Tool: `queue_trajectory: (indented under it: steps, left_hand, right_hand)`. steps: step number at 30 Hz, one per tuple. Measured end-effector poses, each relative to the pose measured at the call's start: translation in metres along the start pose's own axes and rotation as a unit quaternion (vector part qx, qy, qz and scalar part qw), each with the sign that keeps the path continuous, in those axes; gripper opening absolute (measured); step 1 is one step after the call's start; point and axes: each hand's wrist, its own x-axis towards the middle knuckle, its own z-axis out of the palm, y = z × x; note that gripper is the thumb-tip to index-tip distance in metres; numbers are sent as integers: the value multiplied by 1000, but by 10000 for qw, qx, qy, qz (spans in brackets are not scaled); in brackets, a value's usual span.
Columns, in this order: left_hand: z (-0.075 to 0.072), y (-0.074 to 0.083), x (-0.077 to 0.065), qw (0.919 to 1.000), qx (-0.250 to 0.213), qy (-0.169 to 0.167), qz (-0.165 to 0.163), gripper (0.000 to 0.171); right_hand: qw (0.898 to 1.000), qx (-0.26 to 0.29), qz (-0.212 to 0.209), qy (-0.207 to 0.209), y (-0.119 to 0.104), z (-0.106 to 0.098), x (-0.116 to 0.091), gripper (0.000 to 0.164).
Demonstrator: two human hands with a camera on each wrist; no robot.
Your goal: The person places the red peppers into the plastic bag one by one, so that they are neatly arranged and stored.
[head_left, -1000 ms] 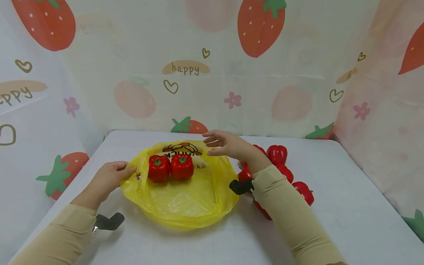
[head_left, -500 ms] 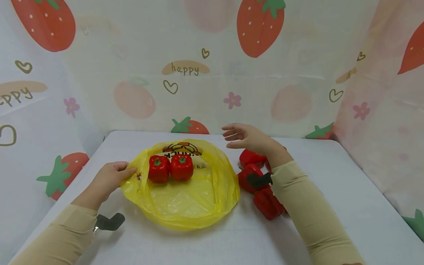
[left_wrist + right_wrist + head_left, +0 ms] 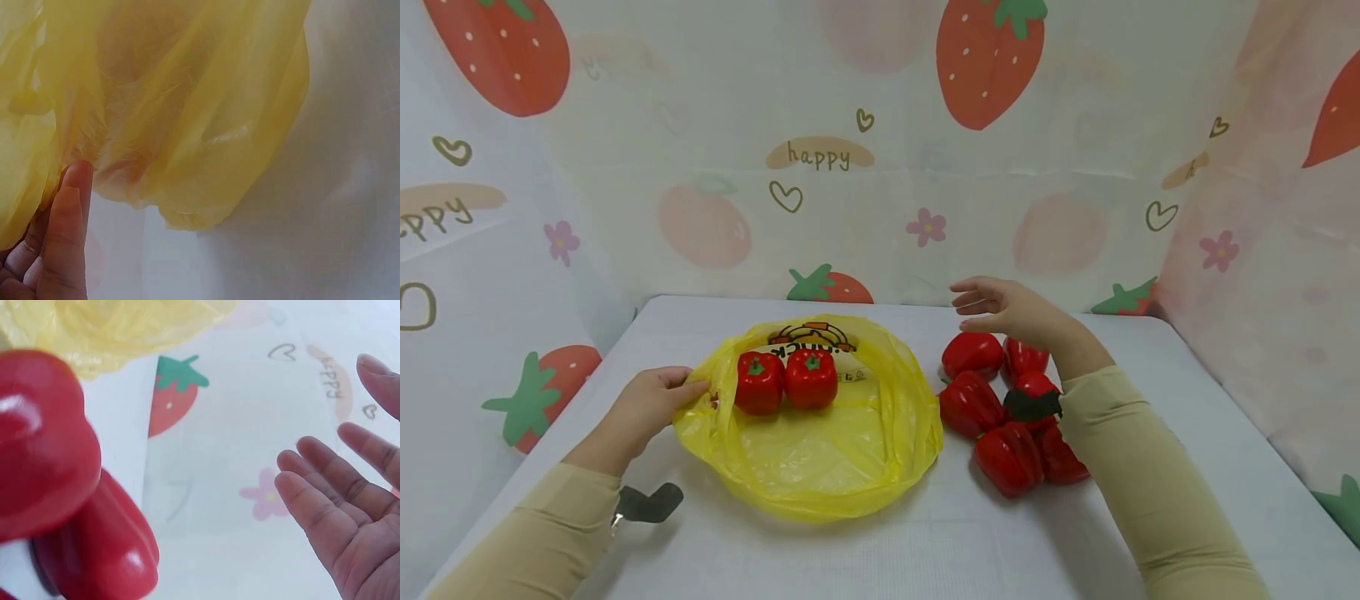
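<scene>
Both hands [image 3: 643,406] [image 3: 1021,314] flank the yellow bag [image 3: 812,460] (the left pinches it).

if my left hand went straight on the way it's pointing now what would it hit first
Your left hand would meet the yellow bag, whose edge it pinches. Beyond that, probably the nearer red pepper inside, though depth is hard to judge.

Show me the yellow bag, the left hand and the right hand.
Yellow bag [image 3: 820,505]: head view, on its front rim.
Left hand [image 3: 646,407]: head view, on its back.
Right hand [image 3: 1021,312]: head view, between fingers and wrist.
</scene>
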Motion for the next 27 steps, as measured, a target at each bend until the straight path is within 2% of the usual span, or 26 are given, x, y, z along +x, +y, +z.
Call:
queue_trajectory:
  steps: [9,18,27]
  left_hand:
    - [1,-1,1,9999,-62,29,117,55]
    - [2,0,2,10000,-5,-6,73,54]
    - [1,-2,4,10000,92,4,-8,57]
  right_hand:
    - [9998,-56,137,123,22,-20,-18,55]
    - [9999,-23,119,112,38,-36,-43,55]
    - [9995,10,312,75,54,-45,-71,57]
